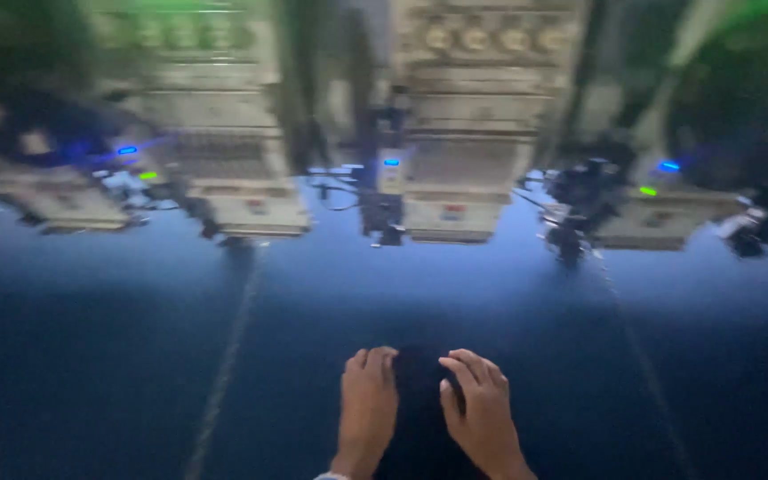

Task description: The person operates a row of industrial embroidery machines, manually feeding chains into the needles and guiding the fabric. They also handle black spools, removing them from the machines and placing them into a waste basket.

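My left hand (367, 411) and my right hand (482, 416) rest side by side on a dark piece of cloth (420, 418) at the near edge of a wide blue table (135, 356). The fingers of both hands curl over the cloth's far end and press on it. The cloth is nearly black and its outline is hard to tell in the dim, blurred view.
A row of beige embroidery machine heads (242, 151) (464, 133) (651, 204) stands along the far side of the table, with small blue and green lights. Pale seam lines (224, 364) run across the blue surface.
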